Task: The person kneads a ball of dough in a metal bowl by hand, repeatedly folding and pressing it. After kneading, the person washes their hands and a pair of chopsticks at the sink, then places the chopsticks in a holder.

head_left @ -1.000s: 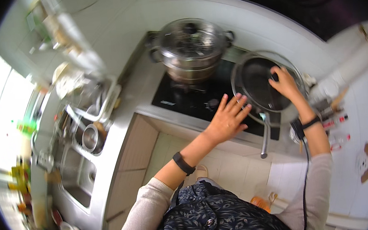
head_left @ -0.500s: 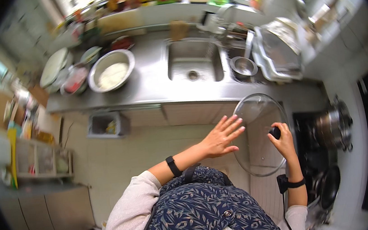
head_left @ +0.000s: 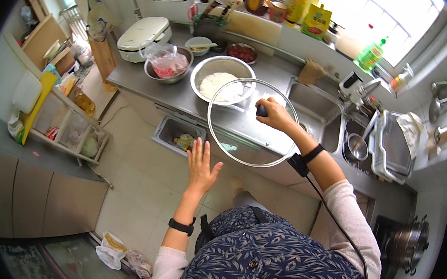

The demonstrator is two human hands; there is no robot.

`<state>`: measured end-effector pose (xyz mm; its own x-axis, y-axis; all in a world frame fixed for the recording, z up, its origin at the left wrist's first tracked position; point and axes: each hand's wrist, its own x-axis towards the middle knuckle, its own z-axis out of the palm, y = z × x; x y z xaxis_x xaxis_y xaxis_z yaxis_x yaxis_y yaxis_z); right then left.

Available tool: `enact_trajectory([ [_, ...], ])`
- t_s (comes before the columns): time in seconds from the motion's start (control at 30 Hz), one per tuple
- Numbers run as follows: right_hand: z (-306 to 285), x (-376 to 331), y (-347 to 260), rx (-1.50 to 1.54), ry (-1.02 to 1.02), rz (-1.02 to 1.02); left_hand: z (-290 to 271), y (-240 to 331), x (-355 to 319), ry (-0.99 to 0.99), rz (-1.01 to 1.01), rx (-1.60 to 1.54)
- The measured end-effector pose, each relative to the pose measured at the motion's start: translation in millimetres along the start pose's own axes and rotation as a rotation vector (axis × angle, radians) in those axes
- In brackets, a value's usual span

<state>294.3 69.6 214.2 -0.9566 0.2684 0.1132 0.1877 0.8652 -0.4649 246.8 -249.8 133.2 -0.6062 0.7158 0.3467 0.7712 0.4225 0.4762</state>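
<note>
A round glass lid (head_left: pixel 244 151) with a pale metal rim and a black knob is held up by my right hand (head_left: pixel 277 116), its fingers closed round the knob. The lid hangs tilted over the counter's front edge, and its far side overlaps the view of a metal basin (head_left: pixel 248 66). White dough or a similar pale mass (head_left: pixel 216 83) lies in that basin, partly seen through the glass. My left hand (head_left: pixel 200 169) is empty, fingers stretched out, to the left of the lid and above the floor.
Along the steel counter (head_left: pixel 136 75) stand a white appliance (head_left: pixel 144 38), a bowl with a bagged item (head_left: pixel 168 63) and a dish of red fruit (head_left: pixel 241 53). Right of the basin are the sink (head_left: pixel 313 104) and a dish rack (head_left: pixel 395 147). A grey bin (head_left: pixel 170 129) hangs below; a steamer pot (head_left: pixel 406 245) stands lower right.
My view has turned left toward the basin. My right hand has carried the lid from near the stove to the counter's front edge. My left hand stays spread and is now farther from the lid.
</note>
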Motion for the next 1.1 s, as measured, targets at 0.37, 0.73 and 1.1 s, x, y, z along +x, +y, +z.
enact_trajectory([
  [0.37, 80, 242, 50, -0.043, -0.083, -0.048, 2, -47, 135, -0.144, -0.168, 0.179],
  [0.73, 105, 305, 72, -0.014, -0.150, -0.017, 33, -64, 217, -0.249, -0.148, 0.179],
  [1.1, 63, 108, 125, 0.186, 0.114, 0.200, 102, 1, 280, -0.222, 0.247, -0.420],
])
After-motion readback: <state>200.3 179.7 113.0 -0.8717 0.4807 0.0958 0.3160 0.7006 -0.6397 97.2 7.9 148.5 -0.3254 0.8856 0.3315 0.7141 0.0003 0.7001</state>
